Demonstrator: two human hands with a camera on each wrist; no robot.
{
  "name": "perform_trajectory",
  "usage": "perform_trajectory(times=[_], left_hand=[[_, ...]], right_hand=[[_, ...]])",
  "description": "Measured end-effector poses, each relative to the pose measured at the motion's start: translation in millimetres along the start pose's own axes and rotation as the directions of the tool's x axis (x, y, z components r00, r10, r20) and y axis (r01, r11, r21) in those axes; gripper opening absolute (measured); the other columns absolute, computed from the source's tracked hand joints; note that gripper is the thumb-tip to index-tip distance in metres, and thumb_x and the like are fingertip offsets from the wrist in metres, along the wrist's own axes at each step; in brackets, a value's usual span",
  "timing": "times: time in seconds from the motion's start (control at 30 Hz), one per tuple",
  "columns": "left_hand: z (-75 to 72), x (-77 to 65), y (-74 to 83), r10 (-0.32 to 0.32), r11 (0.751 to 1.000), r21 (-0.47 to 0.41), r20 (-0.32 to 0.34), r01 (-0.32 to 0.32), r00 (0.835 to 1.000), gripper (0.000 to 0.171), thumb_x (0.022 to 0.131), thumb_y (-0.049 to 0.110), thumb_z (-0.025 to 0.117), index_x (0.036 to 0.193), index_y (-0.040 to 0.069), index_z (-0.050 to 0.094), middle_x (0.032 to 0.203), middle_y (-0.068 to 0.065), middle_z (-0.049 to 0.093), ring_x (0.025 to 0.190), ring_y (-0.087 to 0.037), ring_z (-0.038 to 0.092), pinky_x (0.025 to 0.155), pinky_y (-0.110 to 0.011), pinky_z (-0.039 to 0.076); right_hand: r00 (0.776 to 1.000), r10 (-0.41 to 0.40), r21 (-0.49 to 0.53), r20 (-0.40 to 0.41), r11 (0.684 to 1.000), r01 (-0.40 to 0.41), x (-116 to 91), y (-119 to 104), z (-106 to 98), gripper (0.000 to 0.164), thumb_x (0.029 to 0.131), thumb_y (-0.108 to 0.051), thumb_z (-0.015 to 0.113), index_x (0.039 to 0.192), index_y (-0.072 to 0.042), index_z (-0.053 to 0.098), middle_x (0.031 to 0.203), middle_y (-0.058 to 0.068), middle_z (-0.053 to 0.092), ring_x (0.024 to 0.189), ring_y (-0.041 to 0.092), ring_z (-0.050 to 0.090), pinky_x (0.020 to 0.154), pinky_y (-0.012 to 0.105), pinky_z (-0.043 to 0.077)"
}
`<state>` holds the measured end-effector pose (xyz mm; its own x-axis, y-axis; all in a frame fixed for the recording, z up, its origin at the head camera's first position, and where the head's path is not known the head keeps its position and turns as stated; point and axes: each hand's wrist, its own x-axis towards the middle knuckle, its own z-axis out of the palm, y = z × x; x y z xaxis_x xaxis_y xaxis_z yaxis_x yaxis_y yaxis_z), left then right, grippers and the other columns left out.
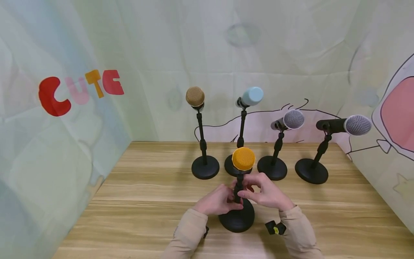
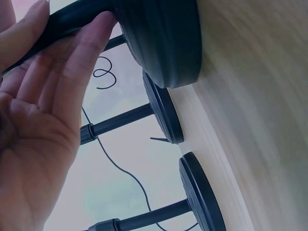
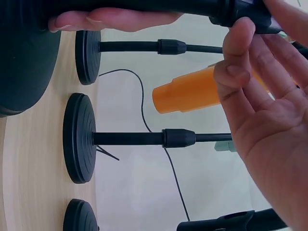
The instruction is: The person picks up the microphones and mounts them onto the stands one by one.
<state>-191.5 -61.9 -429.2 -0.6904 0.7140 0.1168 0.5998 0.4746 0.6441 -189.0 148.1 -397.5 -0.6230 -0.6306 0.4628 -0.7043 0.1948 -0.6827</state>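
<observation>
An orange microphone [image 1: 243,158] tops a black desk stand [image 1: 237,220] with a round base, nearest to me on the table. My left hand [image 1: 217,200] holds the pole low, just above the base; in the left wrist view its thumb and fingers lie on either side of the black pole. Higher up, my right hand [image 1: 267,191] pinches the thicker collar [image 3: 244,13] of the same pole between thumb and fingers. The orange handle [image 3: 185,90] slants behind that hand in the right wrist view. Part of the pole is hidden behind my fingers in the head view.
Behind stand a gold microphone [image 1: 195,96], a light blue microphone [image 1: 253,96] and two silver-headed ones, left [image 1: 293,119] and right [image 1: 357,125], all on black stands. The blue one's base is close behind the orange head. A printed cloth [image 1: 155,108] encloses the wooden table [image 1: 145,216].
</observation>
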Motion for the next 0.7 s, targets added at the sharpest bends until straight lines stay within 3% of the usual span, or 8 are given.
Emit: perform_trajectory(times=[0.23,0.33,0.53,0.7], left_hand=[[0.4,0.0,-1.1,0.004,1.0,0.007,-0.009,-0.004,1.0,0.014,0.091,0.019,0.076,0.08,0.012,0.073,0.061,0.014,0.05,0.052,0.007,0.037,0.049,-0.014,0.023],[0.4,-0.2,-0.9,0.001,1.0,-0.007,-0.01,-0.001,1.0,0.013,0.091,0.018,0.076,0.08,0.011,0.073,0.062,0.012,0.053,0.053,0.006,0.038,0.05,-0.014,0.024],[0.4,-0.3,-1.2,-0.004,0.999,-0.041,-0.006,0.004,1.0,0.01,0.091,0.017,0.076,0.084,0.01,0.074,0.068,0.004,0.067,0.06,0.006,0.045,0.053,-0.013,0.031],[0.6,-0.4,-0.5,-0.007,0.999,-0.047,-0.008,0.007,1.0,0.012,0.09,0.016,0.076,0.081,0.01,0.074,0.061,0.008,0.059,0.055,0.005,0.041,0.051,-0.014,0.027]], right_hand=[[0.988,0.006,-0.161,-0.153,0.986,-0.031,1.2,-1.9,2.4,0.026,0.076,-0.014,0.089,0.079,-0.013,0.063,0.069,0.002,0.058,0.065,0.018,0.053,0.057,0.024,0.045],[0.991,0.001,-0.147,-0.134,0.989,-0.021,0.8,-2.6,1.1,0.021,0.078,-0.012,0.087,0.082,-0.015,0.066,0.072,-0.002,0.063,0.067,0.02,0.057,0.06,0.023,0.048],[0.998,-0.017,-0.086,-0.057,0.996,0.013,-0.9,-1.2,-1.7,0.014,0.085,-0.008,0.079,0.086,-0.015,0.067,0.073,-0.001,0.063,0.071,0.006,0.055,0.064,0.028,0.05],[0.998,-0.017,-0.098,-0.068,0.995,0.01,-0.9,-1.1,-0.6,0.014,0.085,-0.011,0.081,0.085,-0.017,0.068,0.073,-0.002,0.064,0.069,0.007,0.054,0.063,0.028,0.046]])
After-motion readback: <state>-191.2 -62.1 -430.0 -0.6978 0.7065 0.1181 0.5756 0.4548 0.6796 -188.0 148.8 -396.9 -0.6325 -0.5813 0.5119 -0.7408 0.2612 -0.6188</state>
